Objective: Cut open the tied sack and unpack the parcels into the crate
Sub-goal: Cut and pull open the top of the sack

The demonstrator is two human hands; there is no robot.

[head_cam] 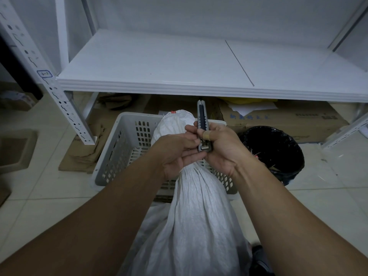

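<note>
Crate (123,136): pale, slotted plastic, sitting on the floor ahead and to my left, below the white shelf (159,62). No parcels are showing in it.

Left hand (179,154): I am curling its fingers in towards the midline, the tips pinching the lower body of the utility knife (202,116). The heel of this hand is hovering just over the sack's gathered neck.

Sack (199,216): white woven, not yet cut. Its long axis is running straight away from me, bulk near my legs, narrowing to the cinched neck right under both hands. The loose top is flopping over the crate's near rim and into it.

Utility knife: standing almost parallel to the sack's axis, nose pointing away towards the shelf edge. I cannot tell whether the blade is out.

Right hand (221,148): I am gripping the knife handle with it, thumb along the front.

Bin (278,152): black-lined, to the right, clear of the work.

Judgement: the tie is lying directly beneath the hands, a shade nearer the left. The knife is aligned along the neck, so it probably needs turning across it before cutting.
</note>
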